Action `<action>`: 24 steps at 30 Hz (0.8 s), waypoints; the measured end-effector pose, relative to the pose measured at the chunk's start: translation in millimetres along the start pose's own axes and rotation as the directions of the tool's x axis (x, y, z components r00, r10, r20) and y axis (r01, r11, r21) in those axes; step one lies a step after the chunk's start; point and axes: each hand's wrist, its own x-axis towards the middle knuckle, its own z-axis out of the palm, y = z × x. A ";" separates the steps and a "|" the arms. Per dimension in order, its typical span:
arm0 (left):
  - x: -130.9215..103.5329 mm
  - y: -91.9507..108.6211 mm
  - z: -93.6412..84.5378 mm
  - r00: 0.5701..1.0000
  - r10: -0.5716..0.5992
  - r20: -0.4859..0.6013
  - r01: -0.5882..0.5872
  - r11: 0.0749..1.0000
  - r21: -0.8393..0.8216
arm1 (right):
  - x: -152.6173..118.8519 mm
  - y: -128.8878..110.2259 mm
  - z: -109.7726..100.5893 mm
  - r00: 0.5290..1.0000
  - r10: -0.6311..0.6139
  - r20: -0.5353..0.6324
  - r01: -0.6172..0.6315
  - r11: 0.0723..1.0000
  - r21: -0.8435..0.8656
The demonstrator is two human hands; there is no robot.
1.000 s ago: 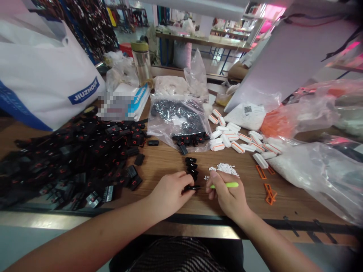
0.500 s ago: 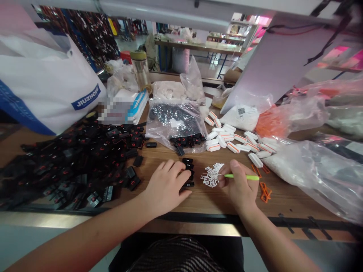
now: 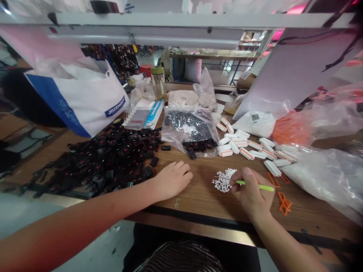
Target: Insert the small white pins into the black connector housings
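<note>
My left hand (image 3: 175,179) lies palm down on the wooden table, fingers loosely stretched out, just right of a large heap of black plastic housings (image 3: 113,155). Whatever is under its palm is hidden. My right hand (image 3: 255,190) is closed around a slim tool with a bright green handle (image 3: 259,186) and a thin tip. That tip reaches left over a small pile of tiny white plastic pieces (image 3: 224,180). Right of this hand, several orange rectangular frames (image 3: 283,204) lie on the table.
White housings with orange strips (image 3: 245,153) lie behind my right hand. A clear bag of black parts (image 3: 190,122) is at the back middle, and a bulging clear bag (image 3: 326,173) stands at the right. A white-and-blue bag (image 3: 93,94) and a bottle (image 3: 159,83) are behind the heap.
The short row of black housings beside my left hand's fingertips has gone from view, and that hand has shifted left on the table. My right hand still holds the green tool. The camera view has shifted.
</note>
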 end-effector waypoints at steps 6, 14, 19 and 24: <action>-47.7 -63.1 -19.3 0.990 -0.144 -0.006 0.144 0.986 0.087 | -3.3 -6.3 3.2 0.994 -0.084 0.063 0.088 0.994 -0.067; -58.1 -106.1 -49.4 0.901 -0.356 -0.250 0.385 0.920 0.079 | -2.0 -1.8 1.1 0.995 -0.076 0.066 0.082 0.993 -0.090; -6.2 -62.7 -43.6 0.891 -0.380 -0.250 0.380 0.923 -0.049 | -0.9 -3.3 1.0 0.995 -0.088 0.056 0.094 0.990 -0.109; 51.5 -19.9 -22.0 0.860 -0.508 -0.043 0.487 0.845 -0.222 | 6.4 -1.1 -2.7 0.998 -0.047 -0.049 0.044 0.998 -0.054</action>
